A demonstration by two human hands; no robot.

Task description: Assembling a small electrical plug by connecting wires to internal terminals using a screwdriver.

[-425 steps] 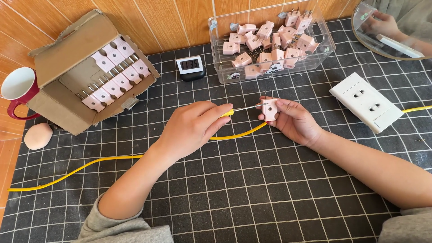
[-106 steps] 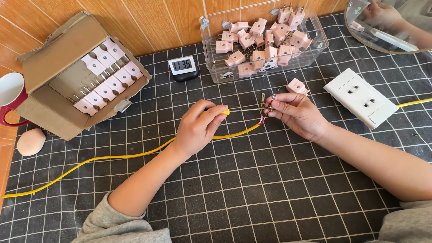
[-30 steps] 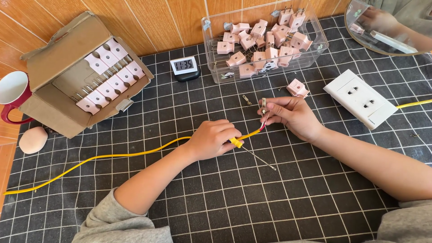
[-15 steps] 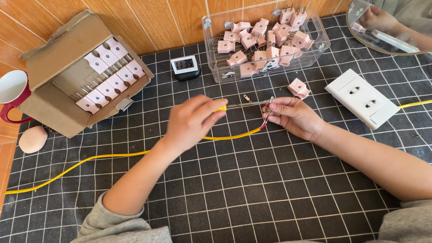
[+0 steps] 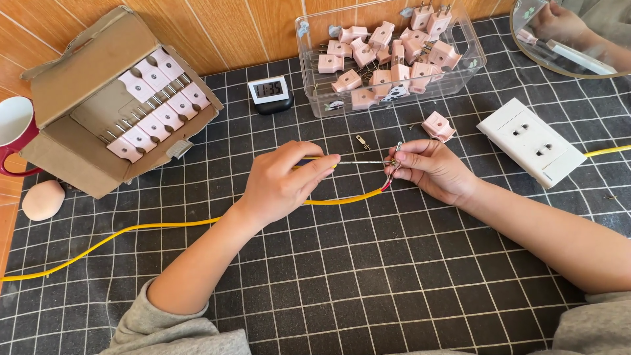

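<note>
My left hand (image 5: 286,181) grips a small screwdriver (image 5: 358,162) with a yellow handle, its thin shaft pointing right. The tip meets a small metal plug prong that my right hand (image 5: 430,169) pinches at the stripped end of a yellow cable (image 5: 164,226). The cable runs from my right fingers under my left hand and off to the left edge. A pink plug shell (image 5: 438,125) lies just above my right hand, and a small metal part (image 5: 363,141) rests on the mat between the hands and the clear box.
A clear plastic box (image 5: 388,59) of pink plugs stands at the back. An open cardboard box (image 5: 118,98) of plugs sits at left by a red mug (image 5: 14,131). A small digital clock (image 5: 269,93), white wall socket (image 5: 531,141), mirror (image 5: 572,33) and beige oval object (image 5: 43,200) are around.
My left hand picked the screwdriver off the mat and brought its tip up to the piece in my right hand. The pink plug shell stays on the mat.
</note>
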